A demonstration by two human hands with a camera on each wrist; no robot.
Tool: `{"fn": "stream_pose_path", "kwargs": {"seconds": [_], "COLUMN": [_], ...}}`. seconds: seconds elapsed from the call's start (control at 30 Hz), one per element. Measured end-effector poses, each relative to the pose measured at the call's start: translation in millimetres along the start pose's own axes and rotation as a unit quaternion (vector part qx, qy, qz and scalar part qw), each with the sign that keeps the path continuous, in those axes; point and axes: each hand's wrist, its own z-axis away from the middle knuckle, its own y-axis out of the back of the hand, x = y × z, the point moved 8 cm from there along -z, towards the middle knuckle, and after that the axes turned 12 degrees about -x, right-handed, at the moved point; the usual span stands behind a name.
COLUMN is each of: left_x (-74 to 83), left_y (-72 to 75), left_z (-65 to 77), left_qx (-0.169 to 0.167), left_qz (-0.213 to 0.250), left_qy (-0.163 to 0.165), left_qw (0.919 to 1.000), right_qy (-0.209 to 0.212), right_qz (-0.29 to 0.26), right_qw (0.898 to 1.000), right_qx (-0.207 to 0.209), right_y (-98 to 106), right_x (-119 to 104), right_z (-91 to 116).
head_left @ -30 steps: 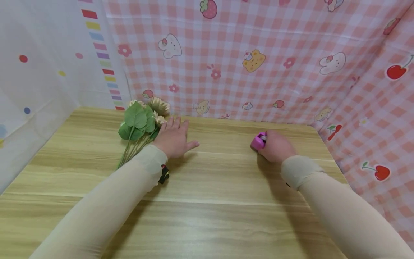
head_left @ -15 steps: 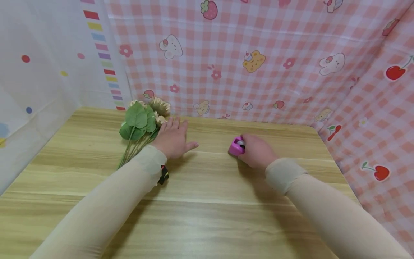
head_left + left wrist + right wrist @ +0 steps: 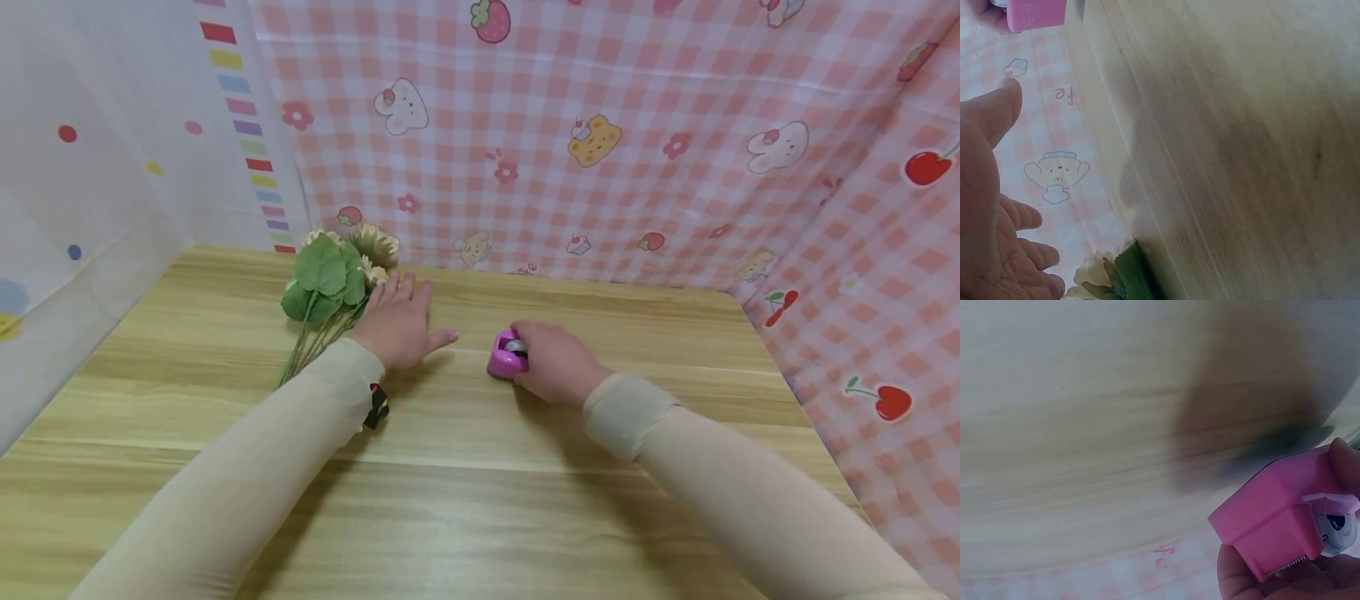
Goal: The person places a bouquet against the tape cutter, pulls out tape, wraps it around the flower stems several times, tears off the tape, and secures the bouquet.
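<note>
My right hand (image 3: 558, 364) grips a pink tape dispenser (image 3: 507, 356) near the middle of the table. In the right wrist view the tape dispenser (image 3: 1279, 515) shows its toothed cutting edge and a roll of tape (image 3: 1337, 532), with fingers and thumb around its sides. My left hand (image 3: 399, 323) is spread, fingers straight and thumb out, beside a bunch of artificial flowers (image 3: 322, 267) with green leaves and pale blooms. In the left wrist view the left hand (image 3: 991, 206) holds nothing; whether it touches the flowers cannot be told.
The wooden table (image 3: 465, 517) runs back to a pink checked cloth (image 3: 540, 208) hanging behind it. A white dotted cloth (image 3: 105, 200) stands along the left side, and more checked cloth covers the right.
My right hand has moved left and slightly nearer to me with the tape dispenser, toward the left hand. The left hand and the flowers have stayed in place.
</note>
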Motion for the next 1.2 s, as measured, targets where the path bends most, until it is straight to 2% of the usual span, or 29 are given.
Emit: {"fn": "stream_pose_path", "kwargs": {"seconds": [0.47, 0.67, 1.2], "left_x": [-5.5, -4.5, -7.5], "left_y": [-1.4, -1.0, -2.6], "left_z": [-3.3, -0.4, -1.2], "left_qx": [0.004, 0.000, -0.002], "left_qz": [-0.003, 0.001, 0.002], "left_qy": [-0.002, -0.003, -0.007], "left_qw": [1.0000, 1.0000, 1.0000], "right_qy": [0.030, 0.039, 0.038], "right_qz": [0.000, 0.000, 0.006], "right_qw": [0.999, 0.999, 0.998], "right_qx": [-0.021, -0.027, -0.040], "right_y": [-12, -15, -23], "right_x": [-35, -45, -51], "right_z": [-7, -8, -14]}}
